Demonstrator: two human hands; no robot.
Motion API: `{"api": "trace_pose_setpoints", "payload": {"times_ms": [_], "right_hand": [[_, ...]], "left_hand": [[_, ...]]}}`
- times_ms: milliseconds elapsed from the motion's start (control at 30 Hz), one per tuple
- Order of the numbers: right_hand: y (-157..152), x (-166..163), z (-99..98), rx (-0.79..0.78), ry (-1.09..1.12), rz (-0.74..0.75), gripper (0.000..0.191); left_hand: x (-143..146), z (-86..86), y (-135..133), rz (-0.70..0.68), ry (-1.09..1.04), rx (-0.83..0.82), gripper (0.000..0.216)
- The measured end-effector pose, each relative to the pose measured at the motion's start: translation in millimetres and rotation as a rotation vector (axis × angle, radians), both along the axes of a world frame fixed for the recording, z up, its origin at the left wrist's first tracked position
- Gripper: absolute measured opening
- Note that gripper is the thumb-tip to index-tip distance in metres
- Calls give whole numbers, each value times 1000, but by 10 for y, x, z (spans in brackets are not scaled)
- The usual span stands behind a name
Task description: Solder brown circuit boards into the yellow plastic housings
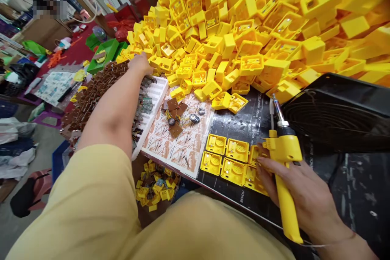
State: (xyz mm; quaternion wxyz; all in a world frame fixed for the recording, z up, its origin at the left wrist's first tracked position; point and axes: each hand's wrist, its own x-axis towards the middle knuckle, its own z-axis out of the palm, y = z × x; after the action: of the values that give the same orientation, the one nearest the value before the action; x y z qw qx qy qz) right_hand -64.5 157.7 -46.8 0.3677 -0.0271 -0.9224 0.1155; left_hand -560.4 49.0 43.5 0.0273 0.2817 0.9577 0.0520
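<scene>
My right hand (307, 195) is wrapped round the yellow handle of a soldering gun (284, 150), its metal tip pointing up and away. Beneath my right fingertips lie small yellow plastic housings (237, 149), laid open side up in two rows. My left arm stretches out to the far end of a white foam tray (154, 101) that holds green circuit boards (144, 105). There my left hand (140, 65) is beside a heap of brown circuit boards (97, 89); its fingers are mostly hidden. Several brown boards with wires and small round speakers (194, 118) lie on a printed sheet (170, 150).
A large heap of yellow housings (213, 40) covers the back of the black bench (231, 187). At the right stands a black fan-like frame (335, 113). Green trays (105, 55) are at the far left. Below the bench edge, a box holds wired yellow housings (157, 187).
</scene>
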Motion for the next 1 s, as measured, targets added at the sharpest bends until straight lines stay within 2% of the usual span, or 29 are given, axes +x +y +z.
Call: {"api": "trace_pose_setpoints", "payload": {"times_ms": [100,200,400,467,567,667,767,833,933,1000], "right_hand": [[-2,10,44,6,-2,28,15],[-11,17,62,5,4,39,14],[-33,1,22,-11,4,35,14],[-37,-3,11,-5,8,30,12],[-36,-2,-2,-1,12,24,11],[-29,-5,-20,4,11,19,11],[-18,-19,-35,12,5,12,12],[-14,-28,-36,17,3,9,11],[-12,-35,-22,17,9,5,12],[-8,-34,-6,22,10,11,13]], "left_hand": [[132,55,-233,49,17,178,79],[218,80,-448,80,-53,409,74],[322,175,-658,100,-311,810,90],[408,208,-676,75,-386,850,89],[526,197,-689,41,-482,844,76],[509,202,-704,29,-487,933,68],[405,348,-726,26,-423,1121,65],[417,501,-728,-7,-468,1168,62],[676,670,-666,-39,-648,1044,58],[934,687,-576,-41,-707,950,55]]}}
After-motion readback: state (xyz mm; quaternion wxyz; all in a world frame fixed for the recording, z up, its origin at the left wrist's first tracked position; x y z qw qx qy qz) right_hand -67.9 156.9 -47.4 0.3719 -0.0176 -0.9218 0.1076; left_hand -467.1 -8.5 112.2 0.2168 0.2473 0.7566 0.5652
